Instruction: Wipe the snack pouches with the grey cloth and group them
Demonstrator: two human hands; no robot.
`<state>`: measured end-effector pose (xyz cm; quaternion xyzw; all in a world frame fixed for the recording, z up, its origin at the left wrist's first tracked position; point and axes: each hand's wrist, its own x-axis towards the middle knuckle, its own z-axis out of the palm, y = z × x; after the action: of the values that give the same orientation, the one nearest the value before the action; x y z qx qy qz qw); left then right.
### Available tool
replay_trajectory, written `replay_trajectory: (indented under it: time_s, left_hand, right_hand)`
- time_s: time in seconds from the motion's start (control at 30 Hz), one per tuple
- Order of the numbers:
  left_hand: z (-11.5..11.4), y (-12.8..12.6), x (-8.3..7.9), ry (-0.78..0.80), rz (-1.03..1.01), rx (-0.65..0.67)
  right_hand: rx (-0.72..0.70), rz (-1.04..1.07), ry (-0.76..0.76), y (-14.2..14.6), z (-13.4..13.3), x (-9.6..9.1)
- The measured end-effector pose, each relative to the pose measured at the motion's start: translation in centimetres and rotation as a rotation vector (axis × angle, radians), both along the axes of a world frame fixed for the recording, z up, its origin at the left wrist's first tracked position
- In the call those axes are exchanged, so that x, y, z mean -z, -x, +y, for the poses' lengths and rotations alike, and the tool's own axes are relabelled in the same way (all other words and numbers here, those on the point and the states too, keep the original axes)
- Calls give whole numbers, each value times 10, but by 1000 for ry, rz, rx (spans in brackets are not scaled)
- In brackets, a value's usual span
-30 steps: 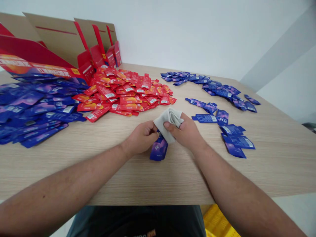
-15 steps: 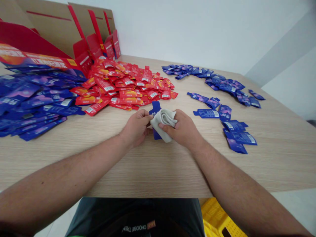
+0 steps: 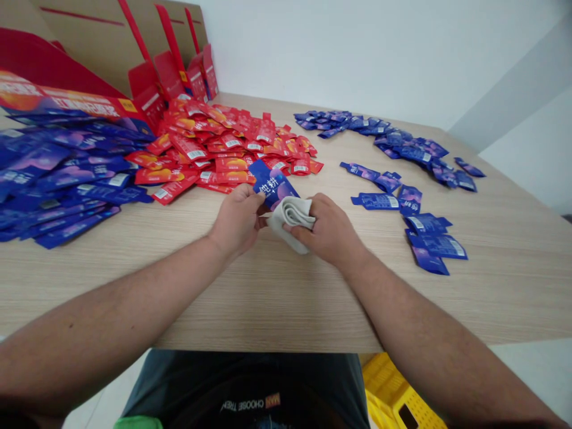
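Note:
Between my hands, above the wooden table (image 3: 268, 304), is a blue sachet (image 3: 273, 185) with white characters and a pink-purple pattern. My left hand (image 3: 239, 221) pinches it at its left edge, thumb on top. In my right hand (image 3: 333, 231) is a folded whitish cloth (image 3: 290, 223), gripped with the thumb over its folds. The cloth lies against the lower right part of the sachet and hides that end. Beyond my hands lies a heap of red sachets (image 3: 232, 149), the nearest ones just past the held sachet.
A pile of blue sachets (image 3: 67, 173) spreads at the left before open red cartons (image 3: 147, 98). More blue sachets (image 3: 404, 146) form a curved row at the right, with several nearer ones (image 3: 435, 243) beside my right forearm. A yellow crate (image 3: 397, 393) stands below the table edge.
The blue sachet has turned from upright to slanted, its top tipping left and more of its printed face showing. My left hand has shifted slightly left; the cloth stays in my right hand.

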<state>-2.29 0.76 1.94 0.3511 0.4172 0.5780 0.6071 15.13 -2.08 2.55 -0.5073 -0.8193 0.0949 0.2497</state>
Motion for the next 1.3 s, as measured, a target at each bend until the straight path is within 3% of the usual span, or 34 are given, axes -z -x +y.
replay_trajectory:
  time_s: [0.1, 0.17, 0.27, 0.4, 0.5, 0.57, 0.67, 0.83, 0.93, 1.0, 1.07, 1.17, 1.3]
  left_hand:
    - [2, 5, -3, -20, 6, 29]
    - [3, 7, -6, -26, 11, 65]
    - [2, 9, -7, -50, 31, 117]
    - [1, 9, -6, -75, 69, 100]
    - [-1, 8, -5, -53, 51, 178]
    - [-3, 6, -5, -38, 28, 241]
    - [-5, 5, -7, -34, -1, 221]
    - [-2, 6, -8, -47, -25, 231]
    - [-2, 5, -3, -23, 37, 252]
    - [-3, 3, 4, 11, 96, 323]
    - [-5, 2, 10, 4, 168, 416]
    - [-9, 1, 14, -52, 267, 495]
    - [-8, 6, 4, -2, 292, 534]
  right_hand:
    - [-35, -49, 48, -5, 5, -2]
    - [16, -8, 66, -10, 7, -6]
    - [64, 214, 196, -23, 10, -12]
    - [-97, 526, 464, -37, 13, -11]
    - [2, 665, 348, -37, 17, -6]
    - [89, 569, 241, -33, 18, -4]
    - [84, 380, 259, -29, 19, -5]
    - [173, 344, 160, -27, 15, -7]
    - [82, 328, 235, -23, 12, -6]
    - [60, 262, 196, -20, 13, -5]
    - [163, 228, 80, -21, 17, -3]
    - [431, 316, -54, -32, 27, 1]
    - [567, 517, -116, -46, 37, 8]
